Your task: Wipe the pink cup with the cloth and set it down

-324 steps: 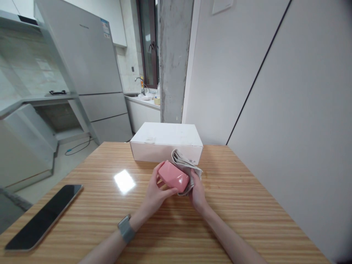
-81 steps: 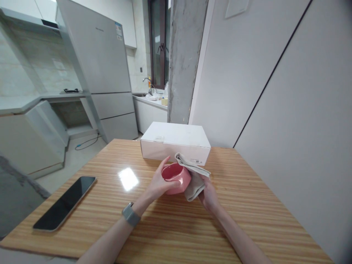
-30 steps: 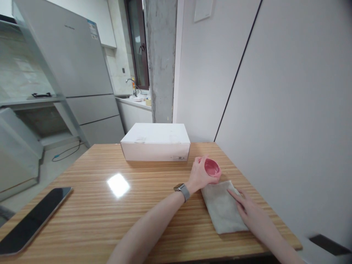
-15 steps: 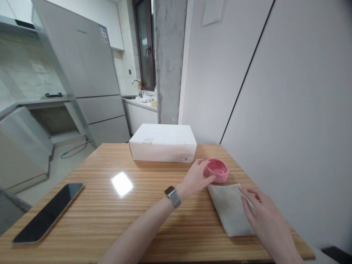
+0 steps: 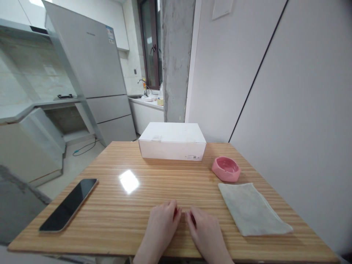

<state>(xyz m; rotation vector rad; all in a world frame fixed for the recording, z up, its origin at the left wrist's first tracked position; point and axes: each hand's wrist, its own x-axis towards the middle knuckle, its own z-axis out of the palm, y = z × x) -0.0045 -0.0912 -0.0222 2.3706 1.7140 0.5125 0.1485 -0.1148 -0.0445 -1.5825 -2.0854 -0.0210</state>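
My left hand (image 5: 161, 227) and my right hand (image 5: 205, 231) lie flat side by side on the wooden table (image 5: 154, 183) near its front edge, fingers stretched forward, holding nothing. A small pink bowl (image 5: 226, 169) stands upright on the table to the far right, well beyond my right hand. A folded pale grey cloth (image 5: 254, 209) lies flat just in front of the bowl, to the right of my right hand and apart from it.
A closed white box (image 5: 172, 146) sits at the table's far edge. A dark phone (image 5: 68, 204) lies face up near the left front corner. A wall runs along the table's right side; a fridge (image 5: 90, 73) and kitchen counters stand behind on the left.
My left hand let go of the pink bowl and my right hand left the cloth. Both drew back to the front middle of the table. Bowl and cloth stay put.
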